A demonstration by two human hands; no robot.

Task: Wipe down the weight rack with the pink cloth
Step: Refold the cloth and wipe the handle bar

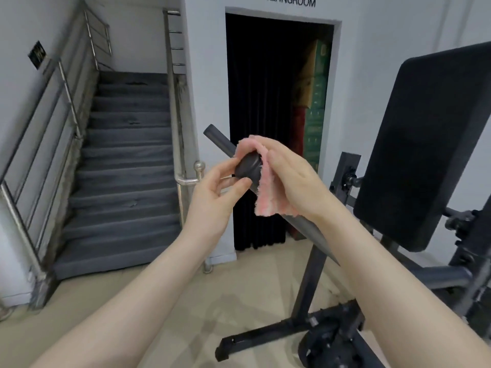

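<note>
The wiping is under way at the upper end of the weight rack [313, 266], on the slanted grey bar [220, 140] that runs from beside the dark doorway down toward the person. The right hand [295, 179] clamps the pink cloth [267, 197] against that bar, fingers curled over the fabric, whose loose lower edge hangs off below the hand. The left hand [212, 188] pinches a round black knob [248, 167] between thumb and fingertips, just beside the cloth and touching it; whether the knob is fixed to the bar or simply sits on it cannot be told from here. The two hands are close together, with only the knob between them. As a judgement, the step in hand is cleaning around this knob, the left hand steadying or turning it while the right rubs. The next move probably calls for sliding the cloth along the bar, up toward its free tip or down toward the black upright and the floor-level base [265, 338], neither of which the cloth touches now. No container shows in the view, so nothing can be said of contents. A padded black bench [430, 144] stands to the right, and grey stairs [127, 166] rise on the left.
</note>
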